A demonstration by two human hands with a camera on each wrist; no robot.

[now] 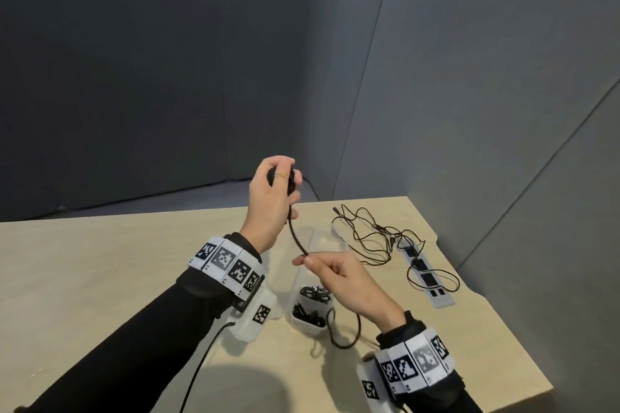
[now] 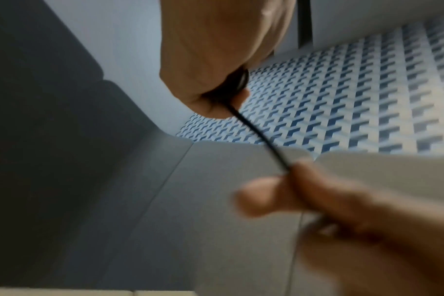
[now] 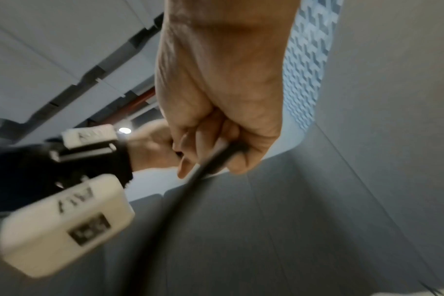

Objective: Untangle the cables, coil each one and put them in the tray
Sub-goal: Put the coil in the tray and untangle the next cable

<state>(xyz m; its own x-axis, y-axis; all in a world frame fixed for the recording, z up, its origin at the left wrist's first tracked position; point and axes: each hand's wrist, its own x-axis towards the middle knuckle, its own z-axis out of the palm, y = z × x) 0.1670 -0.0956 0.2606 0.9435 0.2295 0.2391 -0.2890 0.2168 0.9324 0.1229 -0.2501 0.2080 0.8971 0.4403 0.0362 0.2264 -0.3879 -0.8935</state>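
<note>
My left hand (image 1: 275, 191) is raised above the table and grips a small coil of thick black cable (image 1: 295, 231). The cable runs down from it to my right hand (image 1: 330, 270), which pinches it between thumb and forefinger above the clear tray (image 1: 303, 323). Past the right hand the cable drops in a loop onto the table beside the tray. Coiled black cables (image 1: 313, 293) lie in the tray's near compartments. A tangle of thin black cables (image 1: 375, 235) lies on the table to the right. The left wrist view shows the cable (image 2: 256, 132) stretched between both hands; the right wrist view shows my fingers (image 3: 223, 144) curled round it.
A grey power strip (image 1: 424, 275) lies flat at the table's right, with thin cable looped over it. Grey partition walls (image 1: 469, 111) stand close behind and to the right. The table edge (image 1: 496, 312) is notched on the right side.
</note>
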